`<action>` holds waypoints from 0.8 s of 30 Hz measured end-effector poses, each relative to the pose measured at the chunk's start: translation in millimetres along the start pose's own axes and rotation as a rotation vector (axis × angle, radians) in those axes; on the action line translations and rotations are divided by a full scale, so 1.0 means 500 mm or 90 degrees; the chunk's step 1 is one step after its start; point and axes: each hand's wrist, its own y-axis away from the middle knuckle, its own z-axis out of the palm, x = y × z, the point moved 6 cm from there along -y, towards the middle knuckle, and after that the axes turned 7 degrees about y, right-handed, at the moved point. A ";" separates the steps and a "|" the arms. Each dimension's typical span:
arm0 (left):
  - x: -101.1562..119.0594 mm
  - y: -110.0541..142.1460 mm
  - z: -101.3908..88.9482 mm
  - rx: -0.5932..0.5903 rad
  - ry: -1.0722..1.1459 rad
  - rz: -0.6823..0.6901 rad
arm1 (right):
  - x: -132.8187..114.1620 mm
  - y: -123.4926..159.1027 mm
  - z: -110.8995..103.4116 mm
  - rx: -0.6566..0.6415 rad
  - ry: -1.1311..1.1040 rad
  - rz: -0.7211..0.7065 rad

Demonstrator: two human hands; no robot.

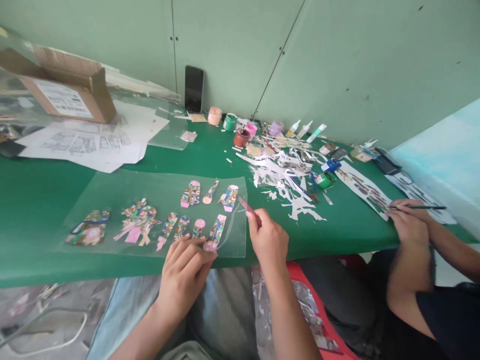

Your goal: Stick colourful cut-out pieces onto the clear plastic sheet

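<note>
Your right hand (269, 238) pinches a slim pink tool (245, 205); left hand (187, 261) on clear plastic sheet (157, 187), grip unclear. Press lightly, hold camouflage-patterned cutouts (194, 193) flat.

We'd call this a small craft wkshp, or a room used as one: our green bench (41, 205) carries paint jars (230, 122), glue btls (304, 130), a heap of white paper scraps (268, 172) & patterned cutouts (90, 227) on a clear sheet (161, 192). We've also got an opened cardboard box (107, 100) & printed dwgs (86, 142) at left, a co-worker (407, 290) w/ a brush-like tool (431, 207) at right, & a plain green panelled wall (232, 40) behind the bench.
</note>
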 end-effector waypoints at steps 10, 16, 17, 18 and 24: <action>0.000 -0.009 0.001 -0.020 -0.021 0.000 | 0.027 -0.064 0.025 -0.083 -0.041 -0.169; -0.001 -0.008 0.000 -0.033 -0.030 0.001 | 0.034 -0.091 0.042 -0.141 -0.024 -0.204; -0.001 -0.008 0.000 -0.038 -0.031 0.002 | 0.034 -0.094 0.043 -0.146 -0.019 -0.206; -0.002 -0.007 0.000 -0.043 -0.032 0.003 | 0.034 -0.096 0.044 -0.148 -0.013 -0.207; -0.005 -0.007 -0.002 -0.058 -0.035 0.011 | 0.027 -0.110 0.045 -0.156 0.016 -0.220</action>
